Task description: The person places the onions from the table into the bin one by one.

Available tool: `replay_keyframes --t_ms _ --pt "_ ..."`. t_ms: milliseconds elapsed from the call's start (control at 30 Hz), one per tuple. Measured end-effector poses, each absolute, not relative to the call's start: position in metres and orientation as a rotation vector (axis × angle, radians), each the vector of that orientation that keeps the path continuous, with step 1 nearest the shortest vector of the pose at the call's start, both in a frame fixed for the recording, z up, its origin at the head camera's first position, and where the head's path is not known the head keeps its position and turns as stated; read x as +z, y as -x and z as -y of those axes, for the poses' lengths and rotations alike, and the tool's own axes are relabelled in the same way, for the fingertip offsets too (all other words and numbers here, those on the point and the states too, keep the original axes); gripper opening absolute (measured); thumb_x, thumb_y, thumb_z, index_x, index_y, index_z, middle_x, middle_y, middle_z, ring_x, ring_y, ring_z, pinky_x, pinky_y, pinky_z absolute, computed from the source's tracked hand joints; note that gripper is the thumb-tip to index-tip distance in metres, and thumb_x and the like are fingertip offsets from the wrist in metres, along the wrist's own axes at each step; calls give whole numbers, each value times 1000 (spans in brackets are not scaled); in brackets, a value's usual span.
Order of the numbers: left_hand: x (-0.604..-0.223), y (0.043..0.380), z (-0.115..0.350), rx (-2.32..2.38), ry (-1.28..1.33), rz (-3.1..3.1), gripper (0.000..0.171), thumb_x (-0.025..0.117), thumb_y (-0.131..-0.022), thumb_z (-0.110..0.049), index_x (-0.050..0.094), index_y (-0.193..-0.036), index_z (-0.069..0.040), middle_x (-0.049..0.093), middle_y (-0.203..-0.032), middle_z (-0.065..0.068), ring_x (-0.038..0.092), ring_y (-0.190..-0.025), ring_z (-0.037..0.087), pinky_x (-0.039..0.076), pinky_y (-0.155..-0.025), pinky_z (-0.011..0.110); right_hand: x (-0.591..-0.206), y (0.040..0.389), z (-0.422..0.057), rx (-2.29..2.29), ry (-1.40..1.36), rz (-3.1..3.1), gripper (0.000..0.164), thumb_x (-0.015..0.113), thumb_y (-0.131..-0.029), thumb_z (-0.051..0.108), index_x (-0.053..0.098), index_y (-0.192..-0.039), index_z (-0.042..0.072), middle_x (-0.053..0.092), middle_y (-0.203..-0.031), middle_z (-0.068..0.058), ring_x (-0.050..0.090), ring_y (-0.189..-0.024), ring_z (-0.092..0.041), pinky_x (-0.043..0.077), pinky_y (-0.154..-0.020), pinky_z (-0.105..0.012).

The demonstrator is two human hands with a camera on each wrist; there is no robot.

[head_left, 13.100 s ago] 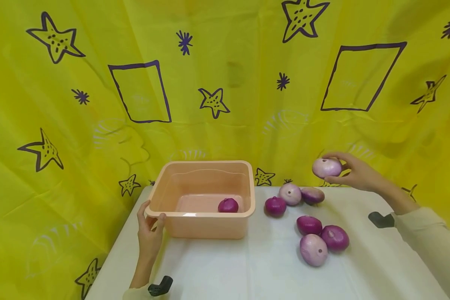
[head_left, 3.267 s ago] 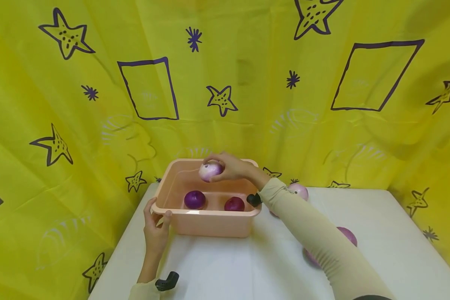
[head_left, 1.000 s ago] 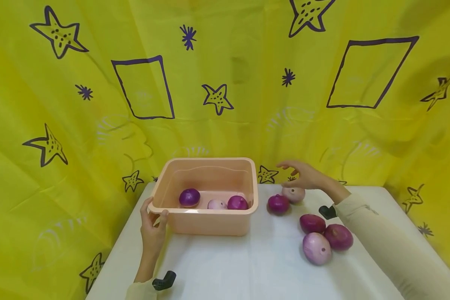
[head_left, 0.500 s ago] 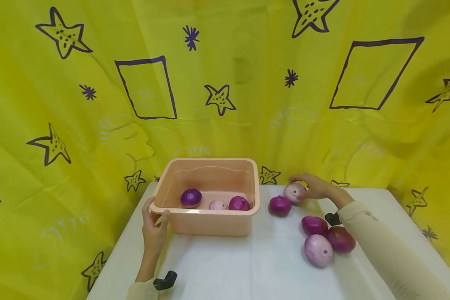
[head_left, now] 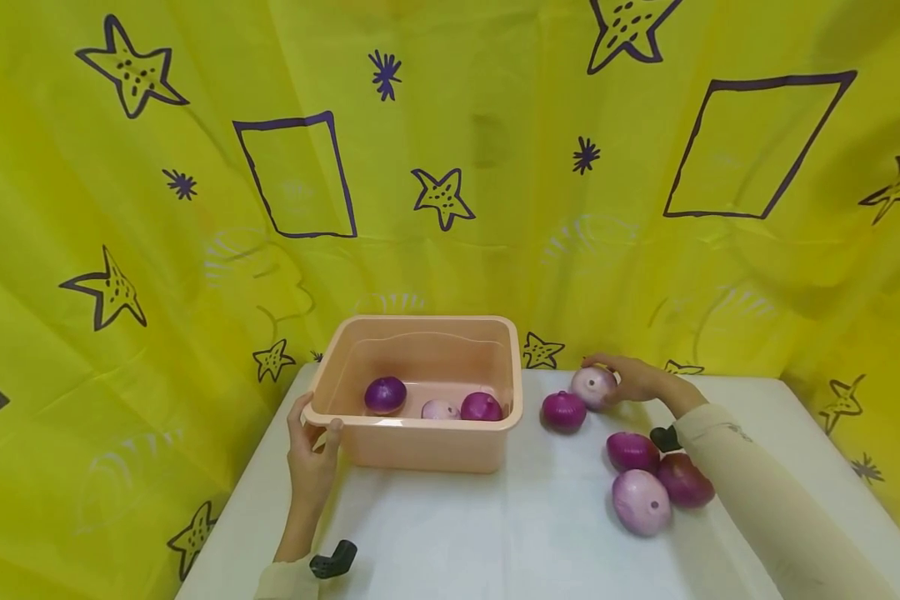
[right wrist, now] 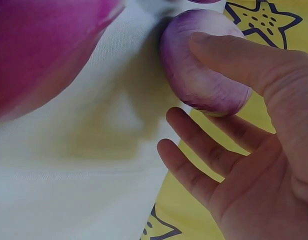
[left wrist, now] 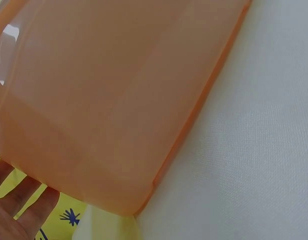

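Note:
My right hand (head_left: 637,380) pinches a pale purple-white onion (head_left: 591,387) at the back of the table. In the right wrist view, the thumb lies across this onion (right wrist: 206,75) while the lower fingers stay apart from it. A magenta onion (head_left: 563,411) sits just beside it. My left hand (head_left: 311,467) grips the front left corner of a peach plastic tub (head_left: 420,450), thumb over the rim. Inside the tub are a dark purple onion (head_left: 386,395), a pale onion (head_left: 440,410) partly hidden by the front wall, and a magenta onion (head_left: 482,407).
Three more onions cluster at the right: a magenta one (head_left: 632,452), a pale one (head_left: 641,502) and a purple one (head_left: 686,481) partly behind the right sleeve. A yellow patterned curtain (head_left: 495,275) hangs behind the white table (head_left: 435,533).
The tub held one onion at first, then two, now three. My right hand released a pale onion there, moved right and took hold of another. My left hand stays on the tub's corner.

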State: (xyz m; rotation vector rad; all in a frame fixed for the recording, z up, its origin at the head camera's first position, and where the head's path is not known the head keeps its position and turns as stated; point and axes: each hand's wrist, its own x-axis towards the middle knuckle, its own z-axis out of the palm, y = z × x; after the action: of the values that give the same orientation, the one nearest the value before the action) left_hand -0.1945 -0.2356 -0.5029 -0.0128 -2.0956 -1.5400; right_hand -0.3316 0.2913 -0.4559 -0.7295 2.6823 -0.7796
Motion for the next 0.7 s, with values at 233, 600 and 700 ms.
replay_keyframes --t_ms 233,600,700 --pt "-503 195 235 -1545 9 2095 65 61 -102 -13 28 -158 -22 43 -158 13 56 -117 16 50 -87 11 -454 332 -291 -771 707 -2680 62 79 -85 7 54 -141 3 52 -143 -31 47 -128 -55 34 -106 -75" --pt "-504 196 235 -1554 -4 2098 64 61 -103 -16 29 -158 -24 43 -158 11 56 -119 19 49 -88 10 -456 332 -291 -768 677 -2687 62 81 -84 11 55 -140 6 53 -141 -30 50 -125 -53 36 -105 -74" --pt "-505 195 236 -1554 -16 2092 64 62 -103 -15 30 -158 -23 46 -156 12 56 -115 12 49 -87 10 -456 332 -290 -757 681 -2700 62 82 -84 12 55 -140 7 53 -142 -30 49 -127 -53 35 -106 -73"
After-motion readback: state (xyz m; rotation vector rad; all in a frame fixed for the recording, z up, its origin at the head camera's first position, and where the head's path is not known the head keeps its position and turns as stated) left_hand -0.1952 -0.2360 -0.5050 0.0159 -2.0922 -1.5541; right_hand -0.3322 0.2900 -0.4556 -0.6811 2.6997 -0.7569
